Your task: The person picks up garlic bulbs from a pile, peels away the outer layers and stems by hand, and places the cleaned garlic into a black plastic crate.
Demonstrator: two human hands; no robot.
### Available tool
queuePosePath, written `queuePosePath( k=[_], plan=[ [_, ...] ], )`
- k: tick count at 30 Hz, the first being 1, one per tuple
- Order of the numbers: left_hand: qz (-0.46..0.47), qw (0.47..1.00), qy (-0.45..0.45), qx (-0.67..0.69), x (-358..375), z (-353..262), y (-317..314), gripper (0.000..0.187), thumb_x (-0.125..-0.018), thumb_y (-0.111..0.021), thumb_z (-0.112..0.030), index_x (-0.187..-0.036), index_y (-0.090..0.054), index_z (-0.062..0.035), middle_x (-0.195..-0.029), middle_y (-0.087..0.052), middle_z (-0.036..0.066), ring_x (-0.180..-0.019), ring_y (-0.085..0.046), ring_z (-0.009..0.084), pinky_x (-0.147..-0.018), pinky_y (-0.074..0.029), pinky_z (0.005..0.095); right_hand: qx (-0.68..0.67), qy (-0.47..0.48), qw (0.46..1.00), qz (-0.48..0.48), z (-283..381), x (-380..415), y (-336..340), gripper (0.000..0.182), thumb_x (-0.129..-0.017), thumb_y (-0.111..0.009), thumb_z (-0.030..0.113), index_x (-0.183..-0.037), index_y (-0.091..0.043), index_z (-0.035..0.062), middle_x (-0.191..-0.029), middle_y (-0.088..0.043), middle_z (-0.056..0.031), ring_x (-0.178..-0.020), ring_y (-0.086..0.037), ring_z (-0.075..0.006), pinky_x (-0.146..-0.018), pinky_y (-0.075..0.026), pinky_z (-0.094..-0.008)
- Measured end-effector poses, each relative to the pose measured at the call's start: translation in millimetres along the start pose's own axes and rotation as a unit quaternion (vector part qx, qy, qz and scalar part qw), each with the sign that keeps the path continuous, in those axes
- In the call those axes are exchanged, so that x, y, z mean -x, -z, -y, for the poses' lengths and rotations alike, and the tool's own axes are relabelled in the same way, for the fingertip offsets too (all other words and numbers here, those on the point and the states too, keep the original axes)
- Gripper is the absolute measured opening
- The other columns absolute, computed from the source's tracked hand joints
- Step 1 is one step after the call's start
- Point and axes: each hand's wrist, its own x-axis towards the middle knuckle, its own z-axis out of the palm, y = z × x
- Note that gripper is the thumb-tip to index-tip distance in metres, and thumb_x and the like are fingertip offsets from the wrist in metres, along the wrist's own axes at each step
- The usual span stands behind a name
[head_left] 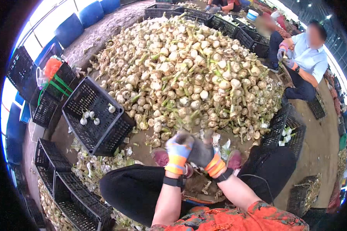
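Both my hands wear grey gloves with orange cuffs and meet low in the centre, in front of a big heap of garlic bulbs (181, 69). My left hand (179, 148) has its fingers curled, blurred by motion. Right beside it, my right hand (203, 150) is bent inward, also blurred. What lies between them, if anything, cannot be made out. Left of my hands, a black crate (108, 131) is tilted and holds several clean white bulbs (90, 115). Beyond my right knee, another black crate (297, 134) holds a few peeled bulbs (286, 134).
Peeled skins (90, 165) litter the floor at left, near more black crates (77, 196). Crates (235, 29) line the heap's far edge. A person in a light blue shirt (310, 57) sits at the right, and other people work farther back. Blue barrels (69, 29) stand at upper left.
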Motion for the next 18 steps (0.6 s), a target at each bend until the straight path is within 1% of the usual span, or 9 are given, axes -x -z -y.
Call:
queuePosePath(
  k=[2,4,6,7,8,11,14,17,18],
  plan=[
    [-0.171,0.985,-0.021,-0.008,-14.1,29.8,34.2,0.011,-0.074,-0.064,-0.005,-0.084,-0.066,-0.0024,-0.077,-0.065,0.007,-0.067,-0.06,0.0136,-0.063,-0.048,0.0254,0.055,0.04,0.996,-0.054,11.7,-28.7,21.2,0.078,-0.073,-0.054,0.065,-0.124,-0.045,0.0061,-0.12,-0.053,-0.0117,-0.108,-0.052,-0.0269,-0.094,-0.04,-0.0451],
    [-0.297,0.946,0.085,0.099,-23.6,18.7,75.5,0.007,-0.076,-0.064,-0.007,-0.083,-0.064,-0.0043,-0.076,-0.064,0.006,-0.065,-0.059,0.0144,-0.057,-0.048,0.0252,0.275,0.108,0.946,-0.135,18.5,-64.4,104.7,0.06,-0.077,-0.06,0.046,-0.119,-0.05,0.0037,-0.117,-0.056,-0.012,-0.101,-0.057,-0.0269,-0.089,-0.045,-0.0415],
    [-0.359,0.889,0.166,0.23,-29.8,32.3,111.2,0.008,-0.079,-0.064,-0.013,-0.08,-0.062,-0.005,-0.071,-0.062,0.005,-0.062,-0.058,0.0144,-0.051,-0.047,0.0253,0.655,0.125,0.709,-0.23,10.1,-79.8,103.8,0.044,-0.075,-0.059,0.029,-0.11,-0.057,0.0027,-0.111,-0.059,-0.0134,-0.093,-0.06,-0.0298,-0.083,-0.048,-0.039],
    [-0.329,0.886,0.213,0.246,-31.4,6.6,116.4,0.012,-0.08,-0.063,-0.016,-0.086,-0.06,-0.006,-0.071,-0.059,0.004,-0.059,-0.057,0.0152,-0.048,-0.047,0.0263,0.773,0.014,0.595,-0.22,0.5,-89.1,114.4,0.037,-0.074,-0.057,0.024,-0.106,-0.059,0.0041,-0.107,-0.059,-0.0148,-0.093,-0.06,-0.0309,-0.082,-0.047,-0.0404],
    [-0.385,0.864,0.15,0.287,-29.6,8.5,113.9,0.021,-0.082,-0.061,-0.02,-0.098,-0.057,-0.007,-0.073,-0.058,0.005,-0.058,-0.056,0.0147,-0.047,-0.047,0.0248,0.861,-0.098,0.457,-0.202,-13.6,-94.7,123.0,0.032,-0.074,-0.054,0.018,-0.102,-0.061,0.0055,-0.104,-0.059,-0.0162,-0.092,-0.06,-0.032,-0.08,-0.047,-0.0418],
    [-0.341,0.85,0.102,0.388,-28.3,19.5,109.7,0.028,-0.084,-0.058,-0.018,-0.109,-0.053,-0.0071,-0.082,-0.058,0.006,-0.062,-0.057,0.0149,-0.05,-0.048,0.0249,0.951,-0.101,0.264,-0.128,-55.0,-88.1,133.3,0.028,-0.071,-0.053,0.018,-0.095,-0.063,0.0074,-0.107,-0.055,-0.0197,-0.094,-0.057,-0.0347,-0.079,-0.046,-0.0434],
    [-0.291,0.891,0.151,0.314,-25.7,45.3,108.6,0.034,-0.081,-0.057,-0.003,-0.114,-0.051,-0.0054,-0.097,-0.058,0.007,-0.082,-0.058,0.0165,-0.064,-0.051,0.0267,0.933,-0.107,0.291,-0.181,-58.0,-89.7,142.0,0.029,-0.07,-0.053,0.018,-0.096,-0.063,0.0065,-0.108,-0.055,-0.0212,-0.094,-0.058,-0.0347,-0.08,-0.046,-0.0423],
    [-0.203,0.976,0.037,0.072,-22.8,91.6,89.7,0.039,-0.075,-0.059,0.01,-0.112,-0.053,-0.0006,-0.102,-0.058,0.007,-0.087,-0.054,0.0129,-0.074,-0.047,0.0237,0.817,-0.057,0.486,-0.306,-32.5,-82.2,145.1,0.031,-0.07,-0.055,0.021,-0.094,-0.062,0.0028,-0.106,-0.058,-0.0219,-0.094,-0.057,-0.0369,-0.08,-0.046,-0.0419],
    [-0.197,0.964,0.101,0.147,-16.6,76.2,78.1,0.036,-0.076,-0.058,0.01,-0.111,-0.054,0.0008,-0.102,-0.057,0.006,-0.086,-0.054,0.012,-0.075,-0.046,0.0229,0.807,-0.064,0.511,-0.289,-26.2,-80.9,151.8,0.033,-0.069,-0.058,0.024,-0.094,-0.062,0.0026,-0.106,-0.058,-0.021,-0.094,-0.057,-0.0372,-0.081,-0.046,-0.0411]
  ],
)
